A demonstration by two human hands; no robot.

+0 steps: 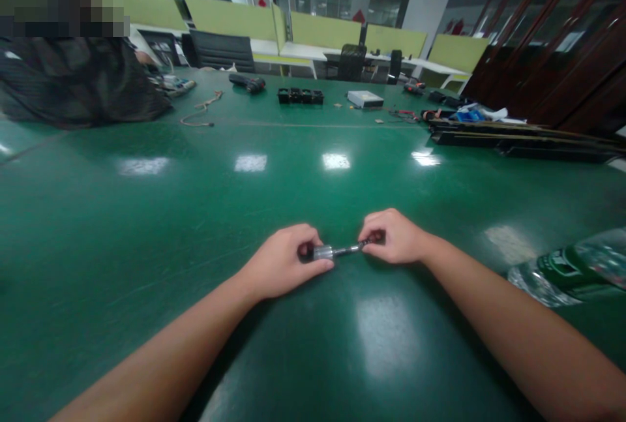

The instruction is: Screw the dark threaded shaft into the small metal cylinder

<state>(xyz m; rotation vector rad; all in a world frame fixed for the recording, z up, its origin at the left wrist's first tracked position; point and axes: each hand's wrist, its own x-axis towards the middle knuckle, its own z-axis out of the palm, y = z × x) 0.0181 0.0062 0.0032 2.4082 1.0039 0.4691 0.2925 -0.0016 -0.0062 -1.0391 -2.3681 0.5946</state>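
Note:
A slim metal tool, thicker and silvery at its left end, lies level between my two hands, low over the green table. My left hand is closed round the thick end, with the thumb below it and the curled fingers above. At the thin right end, my right hand pinches a small dark piece between thumb and fingers. The piece touches the tool's shaft, but its shape is mostly hidden by the fingers.
A plastic bottle lies on the green table at the right. Farther back are a black bag, a black block, a silver box and long dark strips. A person is at the back left.

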